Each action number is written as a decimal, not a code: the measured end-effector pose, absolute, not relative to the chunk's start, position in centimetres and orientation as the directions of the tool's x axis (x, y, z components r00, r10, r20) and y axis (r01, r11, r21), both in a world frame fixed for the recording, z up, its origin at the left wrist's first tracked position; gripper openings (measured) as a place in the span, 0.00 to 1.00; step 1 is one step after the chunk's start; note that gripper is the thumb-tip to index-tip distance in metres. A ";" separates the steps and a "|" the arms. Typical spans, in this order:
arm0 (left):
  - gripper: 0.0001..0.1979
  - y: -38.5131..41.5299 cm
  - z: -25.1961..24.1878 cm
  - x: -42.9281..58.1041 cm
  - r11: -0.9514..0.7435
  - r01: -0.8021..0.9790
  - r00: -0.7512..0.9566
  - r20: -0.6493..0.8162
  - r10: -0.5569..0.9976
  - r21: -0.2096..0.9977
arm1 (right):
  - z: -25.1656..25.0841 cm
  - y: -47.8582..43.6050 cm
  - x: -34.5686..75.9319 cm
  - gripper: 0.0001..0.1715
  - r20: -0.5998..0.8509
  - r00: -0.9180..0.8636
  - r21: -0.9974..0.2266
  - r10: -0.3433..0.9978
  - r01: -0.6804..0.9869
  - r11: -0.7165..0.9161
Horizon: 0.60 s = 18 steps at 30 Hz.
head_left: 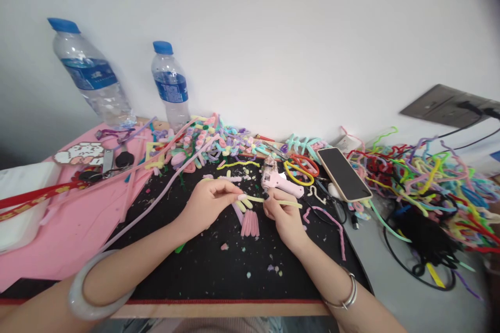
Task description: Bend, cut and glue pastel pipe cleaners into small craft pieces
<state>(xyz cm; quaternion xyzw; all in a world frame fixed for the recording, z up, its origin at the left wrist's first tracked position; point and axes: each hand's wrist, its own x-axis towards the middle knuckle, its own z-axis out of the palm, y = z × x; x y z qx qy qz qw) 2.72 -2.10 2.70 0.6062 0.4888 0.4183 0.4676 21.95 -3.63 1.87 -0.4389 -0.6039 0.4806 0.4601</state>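
A pale yellow pipe cleaner (254, 199) stretches between my two hands above the black mat (203, 276). The fingertips of my left hand (213, 200) pinch one end of it. My right hand (285, 216) is closed around it farther along, and its free end sticks out to the right. Beneath the hands lie several pink pipe cleaner pieces (250, 225) side by side, with yellow and lilac pieces partly hidden behind my fingers. Just beyond my right hand rests a pale pink hot glue gun (282, 183).
Scissors (300, 170) with red and yellow handles and a phone (344, 174) lie to the right. Tangled pipe cleaners (429, 171) heap at the far right. Two water bottles (171, 86) (91, 75) stand against the wall. A white container (27, 203) sits at left.
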 end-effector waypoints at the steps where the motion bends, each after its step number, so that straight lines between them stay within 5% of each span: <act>1: 0.04 -2.0 2.7 2.7 -0.078 0.196 0.167 0.045 0.985 0.978 | 1.8 -3.6 22.0 0.22 0.139 -0.174 -0.984 0.975 0.084 0.155; 8: 0.10 -1.8 1.9 2.8 0.015 0.084 0.278 -0.038 0.960 0.996 | 1.4 -3.3 22.0 0.23 0.105 -0.112 -0.994 0.988 0.003 0.106; 18: 0.05 -1.7 2.2 2.5 -0.123 0.241 0.258 0.059 0.964 0.963 | 1.7 -3.4 22.0 0.22 0.116 -0.170 -0.989 0.978 0.071 0.130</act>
